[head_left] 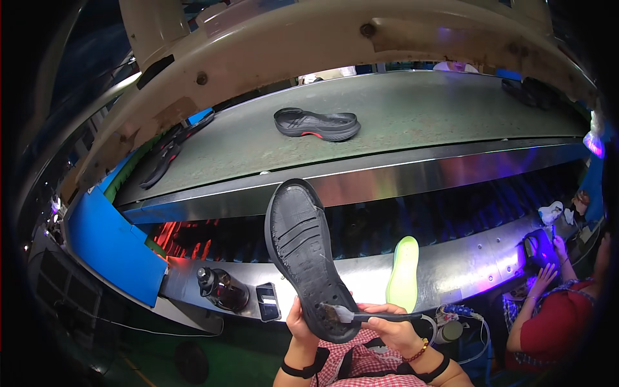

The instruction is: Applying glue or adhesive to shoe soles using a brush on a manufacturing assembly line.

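A large black shoe sole (302, 242) is tilted up in front of me, its inner side with ridges and small holes facing me. My left hand (300, 324) grips its lower left edge, fingers closed around it. My right hand (394, 330) is closed on a dark-handled brush (382, 317), which has a thin tube at its far end. The pale bristles touch the inside of the sole's lower end. Some right fingers also lie close behind the sole, and I cannot tell whether they support it. To the right of the sole, a lime-green insole (404, 274) lies on the metal ledge.
A dark bottle (222, 289) and a phone (267, 302) sit on the metal ledge (464, 271) at left. Beyond a slot with red and violet glow runs a green conveyor belt (412, 116), carrying a black sole (317, 124) and others. A co-worker (554, 322) handles a dark piece at right.
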